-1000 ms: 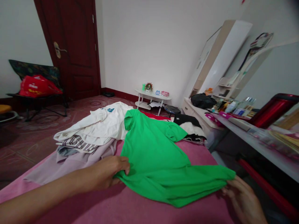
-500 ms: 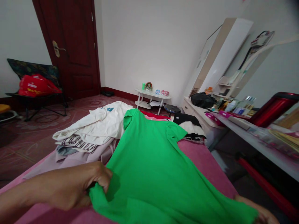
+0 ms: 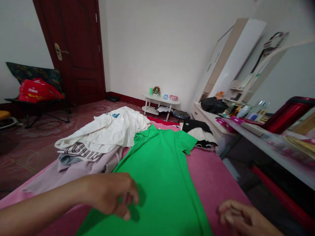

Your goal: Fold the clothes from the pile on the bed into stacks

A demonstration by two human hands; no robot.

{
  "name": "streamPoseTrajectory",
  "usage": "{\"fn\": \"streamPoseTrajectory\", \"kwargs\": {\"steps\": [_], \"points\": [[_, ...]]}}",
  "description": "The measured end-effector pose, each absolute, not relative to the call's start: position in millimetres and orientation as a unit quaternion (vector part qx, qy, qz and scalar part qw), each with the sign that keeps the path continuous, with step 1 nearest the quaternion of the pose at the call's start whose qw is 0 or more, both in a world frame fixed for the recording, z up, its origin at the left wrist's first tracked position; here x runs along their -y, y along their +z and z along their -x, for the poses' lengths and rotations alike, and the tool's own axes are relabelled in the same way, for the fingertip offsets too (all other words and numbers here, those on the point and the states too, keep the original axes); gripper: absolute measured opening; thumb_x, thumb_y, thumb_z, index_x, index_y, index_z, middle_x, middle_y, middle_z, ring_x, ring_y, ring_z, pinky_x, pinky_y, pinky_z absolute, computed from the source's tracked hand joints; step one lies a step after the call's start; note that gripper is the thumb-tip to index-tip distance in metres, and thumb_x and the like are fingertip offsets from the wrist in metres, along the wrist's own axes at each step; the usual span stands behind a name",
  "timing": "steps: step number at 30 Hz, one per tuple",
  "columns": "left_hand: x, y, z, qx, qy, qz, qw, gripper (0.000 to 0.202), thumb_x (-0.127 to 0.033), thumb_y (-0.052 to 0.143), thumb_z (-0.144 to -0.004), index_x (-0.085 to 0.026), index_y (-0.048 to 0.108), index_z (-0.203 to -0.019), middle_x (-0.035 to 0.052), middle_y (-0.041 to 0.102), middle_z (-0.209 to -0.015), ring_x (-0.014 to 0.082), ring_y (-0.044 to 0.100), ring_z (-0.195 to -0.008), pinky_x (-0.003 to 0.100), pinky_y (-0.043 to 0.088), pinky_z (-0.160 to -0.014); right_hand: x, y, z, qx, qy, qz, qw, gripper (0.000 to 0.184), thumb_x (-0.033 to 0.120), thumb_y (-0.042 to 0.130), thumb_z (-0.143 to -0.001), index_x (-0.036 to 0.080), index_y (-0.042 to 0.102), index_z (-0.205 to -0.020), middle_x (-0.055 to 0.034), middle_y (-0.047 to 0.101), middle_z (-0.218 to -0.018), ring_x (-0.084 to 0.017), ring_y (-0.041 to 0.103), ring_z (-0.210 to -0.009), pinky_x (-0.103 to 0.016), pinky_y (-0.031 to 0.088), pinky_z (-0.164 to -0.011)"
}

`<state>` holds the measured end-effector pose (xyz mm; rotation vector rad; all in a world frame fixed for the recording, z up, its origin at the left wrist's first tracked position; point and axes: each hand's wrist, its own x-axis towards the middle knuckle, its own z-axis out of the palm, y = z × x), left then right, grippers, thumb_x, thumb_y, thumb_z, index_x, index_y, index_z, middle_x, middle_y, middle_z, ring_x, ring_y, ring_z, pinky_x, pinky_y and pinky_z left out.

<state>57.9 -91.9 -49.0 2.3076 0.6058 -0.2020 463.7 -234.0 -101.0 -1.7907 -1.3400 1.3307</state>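
Observation:
A green T-shirt lies flat and lengthwise on the pink bed cover, collar away from me. My left hand hovers just above the shirt's lower left part, its fingers loosely curled and hanging down, holding nothing. My right hand rests low at the right, just past the shirt's right edge, over the pink cover. Its fingers are loosely bent and hold nothing.
A heap of white and pale purple clothes lies left of the shirt, a black and white garment at its far right. A cluttered desk runs along the right. A small white table, a dark red door and a chair with a red bag stand beyond.
Both hands held the green shirt's hem and drew it toward me. Now the shirt lies spread flat and both hands have let go of it.

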Motion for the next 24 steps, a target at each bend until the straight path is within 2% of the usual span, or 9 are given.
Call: {"fn": "streamPoseTrajectory", "kwargs": {"steps": [2, 4, 7, 9, 11, 14, 17, 21, 24], "points": [[73.4, -65.1, -95.5, -0.241, -0.008, -0.915, 0.323, 0.045, -0.041, 0.059, -0.083, -0.023, 0.059, -0.124, 0.0076, 0.065, -0.118, 0.0226, 0.061, -0.105, 0.032, 0.046, -0.091, 201.8, -101.3, -457.1, 0.502, 0.478, 0.653, 0.306, 0.044, 0.059, 0.066, -0.069, 0.02, 0.064, -0.09, -0.0057, 0.066, -0.075, -0.016, 0.062, -0.061, -0.023, 0.046, -0.05], [55.8, -95.4, -130.6, -0.279, 0.061, -0.924, 0.255, 0.062, -0.044, 0.056, -0.085, -0.019, 0.042, -0.14, 0.0133, 0.044, -0.143, 0.0265, 0.044, -0.128, 0.037, 0.035, -0.105, 166.3, -107.2, -450.3, 0.468, 0.476, 0.648, 0.368, 0.045, 0.051, 0.072, -0.069, 0.02, 0.062, -0.1, -0.0064, 0.066, -0.085, -0.018, 0.066, -0.072, -0.023, 0.048, -0.054], [39.9, -141.6, -170.3, -0.346, 0.095, -0.918, 0.17, 0.068, -0.05, 0.046, -0.089, -0.014, 0.032, -0.145, 0.0173, 0.026, -0.152, 0.0314, 0.023, -0.14, 0.047, 0.021, -0.113, 115.8, -122.1, -443.6, 0.357, 0.514, 0.616, 0.479, 0.049, 0.036, 0.077, -0.067, 0.024, 0.056, -0.11, -0.0058, 0.064, -0.104, -0.021, 0.068, -0.085, -0.024, 0.053, -0.061], [37.2, -161.4, -184.4, -0.357, 0.104, -0.919, 0.135, 0.065, -0.056, 0.036, -0.092, -0.019, 0.031, -0.145, 0.0148, 0.02, -0.154, 0.033, 0.013, -0.142, 0.054, 0.012, -0.113, 87.4, -131.4, -442.5, 0.289, 0.551, 0.568, 0.539, 0.05, 0.028, 0.076, -0.069, 0.026, 0.053, -0.113, -0.0049, 0.065, -0.102, -0.021, 0.069, -0.084, -0.025, 0.055, -0.062], [37.4, -171.1, -189.3, -0.353, 0.11, -0.922, 0.116, 0.063, -0.058, 0.028, -0.093, -0.025, 0.03, -0.146, 0.0122, 0.016, -0.155, 0.0328, 0.008, -0.143, 0.058, 0.007, -0.112, 64.0, -138.0, -443.5, 0.238, 0.574, 0.527, 0.579, 0.043, 0.023, 0.07, -0.075, 0.025, 0.052, -0.114, -0.0055, 0.067, -0.096, -0.02, 0.07, -0.084, -0.024, 0.056, -0.062], [37.6, -173.7, -187.4, -0.348, 0.11, -0.924, 0.113, 0.063, -0.061, 0.024, -0.093, -0.028, 0.028, -0.146, 0.0116, 0.013, -0.156, 0.0321, 0.006, -0.143, 0.057, 0.007, -0.112, 37.5, -143.3, -449.5, 0.198, 0.571, 0.527, 0.598, 0.019, 0.022, 0.06, -0.083, 0.019, 0.058, -0.101, -0.0095, 0.068, -0.091, -0.019, 0.07, -0.083, -0.023, 0.057, -0.062], [36.0, -172.9, -185.0, -0.344, 0.11, -0.925, 0.12, 0.064, -0.062, 0.022, -0.092, -0.029, 0.026, -0.147, 0.0119, 0.011, -0.156, 0.0318, 0.005, -0.143, 0.057, 0.006, -0.113, 21.3, -147.7, -464.2, 0.204, 0.446, 0.605, 0.628, 0.003, 0.018, 0.057, -0.081, 0.017, 0.059, -0.079, -0.0092, 0.068, -0.081, -0.017, 0.069, -0.078, -0.024, 0.057, -0.067], [35.1, -173.8, -186.3, -0.343, 0.107, -0.924, 0.128, 0.065, -0.062, 0.021, -0.092, -0.028, 0.026, -0.147, 0.0129, 0.009, -0.156, 0.0329, 0.003, -0.143, 0.058, 0.004, -0.112, 12.1, -157.6, -491.4, 0.213, 0.29, 0.683, 0.636, 0.01, 0.014, 0.055, -0.071, 0.02, 0.05, -0.065, -0.0023, 0.06, -0.061, -0.016, 0.066, -0.068, -0.025, 0.057, -0.068], [35.6, -174.1, -187.6, -0.346, 0.106, -0.924, 0.127, 0.065, -0.062, 0.022, -0.092, -0.027, 0.026, -0.147, 0.0128, 0.008, -0.156, 0.0337, 0.002, -0.143, 0.059, 0.004, -0.112, 7.6, -162.9, -502.0, 0.265, 0.212, 0.729, 0.594, 0.008, 0.016, 0.058, -0.063, 0.02, 0.051, -0.065, -0.0026, 0.059, -0.059, -0.021, 0.065, -0.067, -0.034, 0.057, -0.067]]}}
